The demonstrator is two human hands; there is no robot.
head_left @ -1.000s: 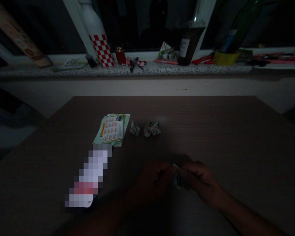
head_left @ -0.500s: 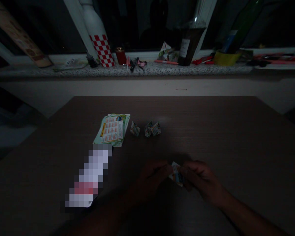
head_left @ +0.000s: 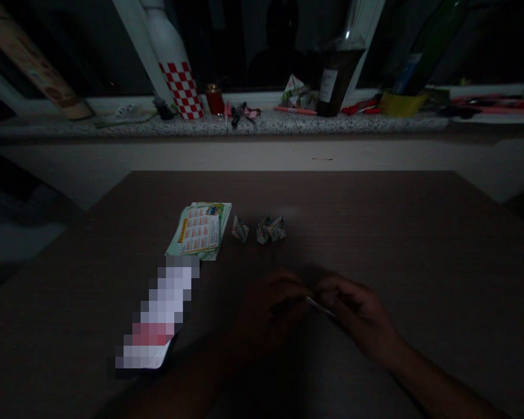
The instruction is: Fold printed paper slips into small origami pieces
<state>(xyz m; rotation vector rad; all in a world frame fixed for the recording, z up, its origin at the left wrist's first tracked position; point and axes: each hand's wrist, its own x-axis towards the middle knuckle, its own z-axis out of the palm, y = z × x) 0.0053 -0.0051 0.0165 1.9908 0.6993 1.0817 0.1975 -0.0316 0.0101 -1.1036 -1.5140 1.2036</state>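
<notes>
The scene is very dark. My left hand (head_left: 268,308) and my right hand (head_left: 353,308) meet low over the brown table (head_left: 397,233), both pinched on one small folded paper piece (head_left: 318,304), seen edge-on as a thin pale strip between the fingertips. Farther back on the table lie a small folded paper shape (head_left: 240,228) and a pair of similar folded shapes (head_left: 271,228). Left of them is a stack of printed cards (head_left: 199,230) with a calendar on top.
A blurred-out flat object (head_left: 159,317) lies on the table to my left. Behind the table a speckled windowsill (head_left: 253,123) carries a red-and-white checked bottle (head_left: 174,64), a dark wine bottle (head_left: 336,75), a green bottle (head_left: 423,49), a small red jar (head_left: 213,99) and pens.
Both hands have shifted slightly away from me. The paper piece, which showed its printed face half a second ago, has turned edge-on between my fingers.
</notes>
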